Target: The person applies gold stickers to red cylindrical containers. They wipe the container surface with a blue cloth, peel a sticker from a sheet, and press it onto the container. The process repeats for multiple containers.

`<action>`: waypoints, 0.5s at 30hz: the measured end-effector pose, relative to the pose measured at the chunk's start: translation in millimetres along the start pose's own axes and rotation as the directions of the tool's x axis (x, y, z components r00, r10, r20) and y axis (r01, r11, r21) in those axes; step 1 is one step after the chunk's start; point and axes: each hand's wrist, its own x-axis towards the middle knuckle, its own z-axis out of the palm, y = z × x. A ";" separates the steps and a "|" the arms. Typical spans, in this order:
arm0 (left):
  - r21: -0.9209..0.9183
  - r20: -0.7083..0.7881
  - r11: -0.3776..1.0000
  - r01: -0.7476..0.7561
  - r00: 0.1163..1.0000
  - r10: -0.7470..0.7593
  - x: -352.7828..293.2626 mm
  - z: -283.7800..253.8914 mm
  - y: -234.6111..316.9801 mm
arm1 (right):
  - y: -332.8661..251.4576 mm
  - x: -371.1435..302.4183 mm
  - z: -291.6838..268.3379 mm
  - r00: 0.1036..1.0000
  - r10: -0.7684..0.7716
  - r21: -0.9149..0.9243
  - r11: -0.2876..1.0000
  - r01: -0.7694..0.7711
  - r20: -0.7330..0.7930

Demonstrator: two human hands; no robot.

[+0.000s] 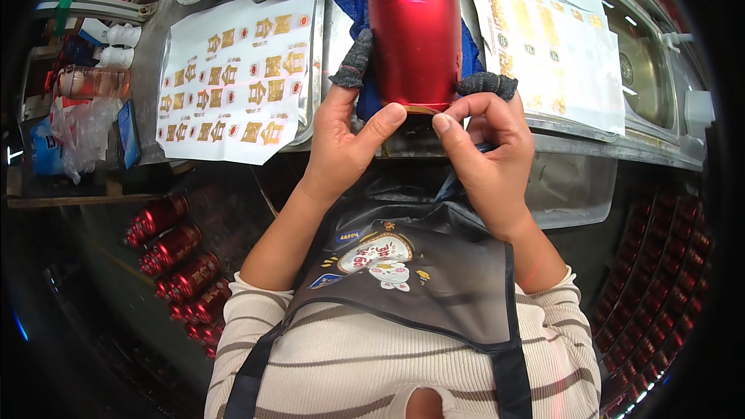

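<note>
A shiny red metal bottle or flask [415, 23] lies on a blue cloth [471, 35], its gold-rimmed end toward me. My left hand [341, 128] grips its left side, one finger in a dark grey knitted cover [354, 62] laid along it and the thumb at the rim. At the right of that rim, my right hand [494, 147] pinches thumb and forefinger together; whatever is between them is too small to make out. Another grey cover [487, 85] is on a right finger resting against the bottle's side.
Left of the bottle, a white decal sheet [198, 85] with gold characters lies on a metal tray [317, 62]. More decal sheets [586, 70] lie to the right, beside a metal sink [648, 70]. Red bottles are stacked low on the left [182, 252] and right [660, 287]. A translucent bin [578, 190] stands below the counter.
</note>
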 end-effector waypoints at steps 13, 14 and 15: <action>0.132 -0.019 0.991 -0.031 0.999 0.034 1.2 6.7 0.0 | 2.9 6.5 -4.5 0.995 0.094 0.110 0.989 -0.095 0.016; 0.140 -0.018 0.990 -0.035 0.999 0.038 1.3 7.0 0.2 | 3.7 6.9 -6.4 0.997 0.075 0.076 0.994 -0.078 0.031; 0.146 -0.022 0.988 -0.039 0.999 0.043 1.5 7.5 0.0 | 4.4 7.1 -7.5 0.997 0.058 0.042 0.997 -0.060 0.046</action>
